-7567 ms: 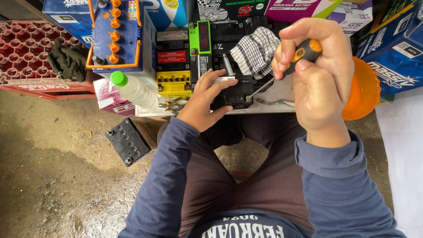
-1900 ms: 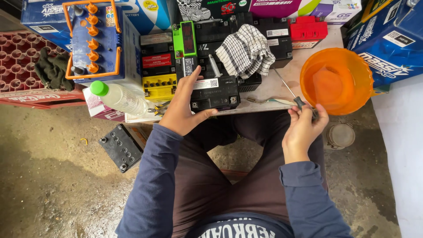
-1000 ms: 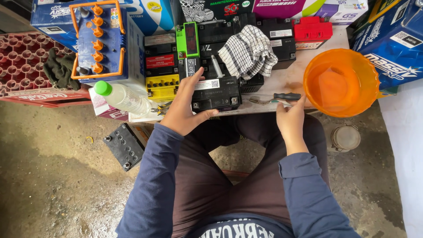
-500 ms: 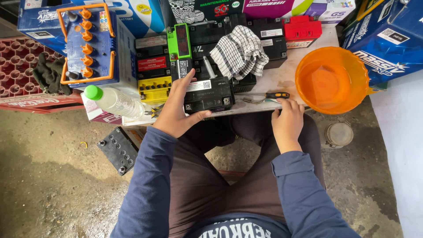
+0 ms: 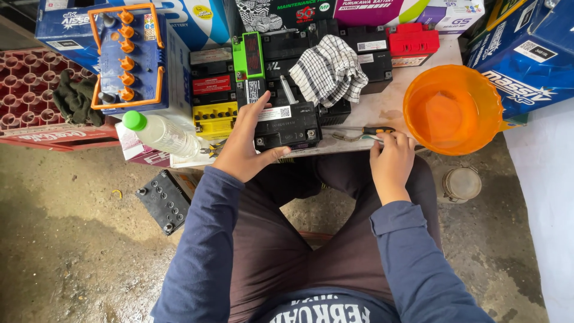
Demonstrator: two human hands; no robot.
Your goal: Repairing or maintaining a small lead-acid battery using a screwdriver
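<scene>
Two hands at the bench edge, one on a battery, one by a screwdriver.

The left hand [image 5: 242, 149] lies spread against the small black battery [image 5: 287, 125], a boxy case with a white label on top, at the near edge of the pale bench [image 5: 388, 107]. Rightward, the right hand [image 5: 391, 161] rests, fingers curled, on the screwdriver [image 5: 362, 133]; whether it grips is unclear. Its fingers hide the handle's end.
</scene>
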